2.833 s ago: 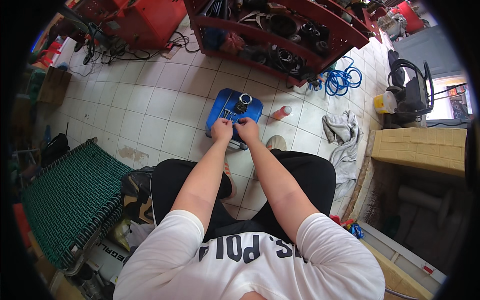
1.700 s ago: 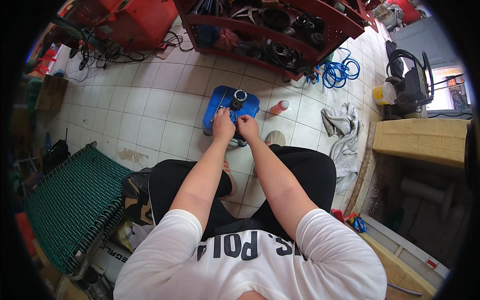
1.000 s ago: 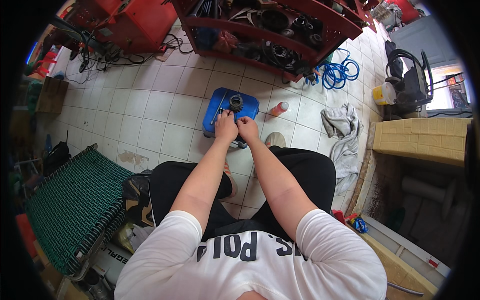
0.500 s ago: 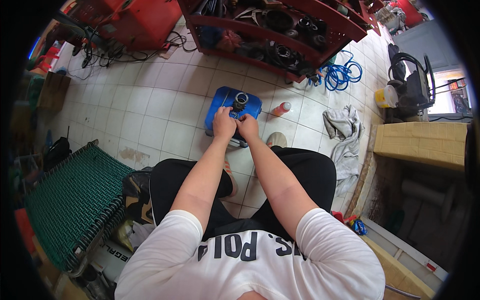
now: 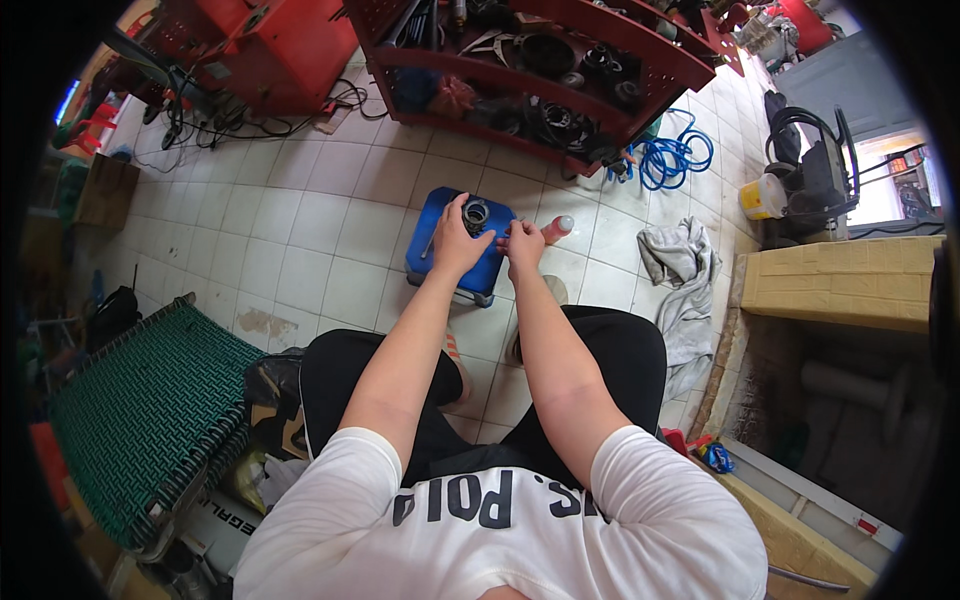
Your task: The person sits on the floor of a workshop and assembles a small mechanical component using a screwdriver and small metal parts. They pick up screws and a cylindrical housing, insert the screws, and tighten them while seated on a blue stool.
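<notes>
A low blue stool [image 5: 484,268] stands on the floor in front of me. On it rests a dark round metal part [image 5: 476,214] with a shiny ring-shaped opening on top. My left hand [image 5: 458,246] wraps the left and near sides of this part, thumb toward the right. Close by, over the stool's right edge, my right hand [image 5: 523,246] is closed in a pinch; what sits between its fingertips is too small to name. A thin metal tool [image 5: 428,247] lies left of my left hand. Just past my right hand stands a bottle of pinkish-red liquid [image 5: 557,229].
Ahead is a red tool cart [image 5: 480,115] loaded with parts. A blue hose [image 5: 672,160] lies coiled beside it. To the right are a crumpled grey cloth [image 5: 682,262] and a tan ledge [image 5: 840,285]. At left stands a green woven seat [image 5: 150,400].
My hands, together at the metal part's near side before, have parted. The left has moved up around the part; the right has shifted right, toward the bottle.
</notes>
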{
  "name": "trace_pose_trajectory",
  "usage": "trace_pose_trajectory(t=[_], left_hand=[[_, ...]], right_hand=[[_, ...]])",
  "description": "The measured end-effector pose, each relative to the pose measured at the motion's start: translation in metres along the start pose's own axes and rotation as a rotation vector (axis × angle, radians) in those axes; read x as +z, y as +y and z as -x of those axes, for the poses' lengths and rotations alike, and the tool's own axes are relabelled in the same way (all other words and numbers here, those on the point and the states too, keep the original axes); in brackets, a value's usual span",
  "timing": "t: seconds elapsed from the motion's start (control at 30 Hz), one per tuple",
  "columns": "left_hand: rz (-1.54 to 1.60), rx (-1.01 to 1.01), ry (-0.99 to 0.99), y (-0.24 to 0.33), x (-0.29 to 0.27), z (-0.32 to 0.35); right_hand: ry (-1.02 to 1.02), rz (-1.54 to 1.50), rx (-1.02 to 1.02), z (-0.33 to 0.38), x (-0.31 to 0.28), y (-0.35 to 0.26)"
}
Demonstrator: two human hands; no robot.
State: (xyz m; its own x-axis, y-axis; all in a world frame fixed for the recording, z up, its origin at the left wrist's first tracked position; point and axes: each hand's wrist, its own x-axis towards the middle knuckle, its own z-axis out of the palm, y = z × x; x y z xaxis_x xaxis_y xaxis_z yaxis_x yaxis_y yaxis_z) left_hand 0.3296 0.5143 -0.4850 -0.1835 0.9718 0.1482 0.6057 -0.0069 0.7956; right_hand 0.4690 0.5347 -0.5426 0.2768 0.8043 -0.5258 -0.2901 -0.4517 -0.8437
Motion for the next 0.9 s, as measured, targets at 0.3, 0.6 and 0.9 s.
trace_pose_trajectory(t=[0.3, 0.6, 0.9], left_hand=[[0.006, -0.074, -0.014, -0.006, 0.006, -0.005], [0.523, -0.184, 0.024, -0.001, -0.011, -0.028], [1.514, -0.335, 0.049, 0.080, -0.134, -0.073]], right_hand=[[-0.083, -0.001, 0.022, 0.007, 0.005, 0.000], [-0.073, -0.180, 0.035, 0.013, 0.016, -0.049], [-0.231, -0.476, -0.077, 0.051, 0.016, -0.196]])
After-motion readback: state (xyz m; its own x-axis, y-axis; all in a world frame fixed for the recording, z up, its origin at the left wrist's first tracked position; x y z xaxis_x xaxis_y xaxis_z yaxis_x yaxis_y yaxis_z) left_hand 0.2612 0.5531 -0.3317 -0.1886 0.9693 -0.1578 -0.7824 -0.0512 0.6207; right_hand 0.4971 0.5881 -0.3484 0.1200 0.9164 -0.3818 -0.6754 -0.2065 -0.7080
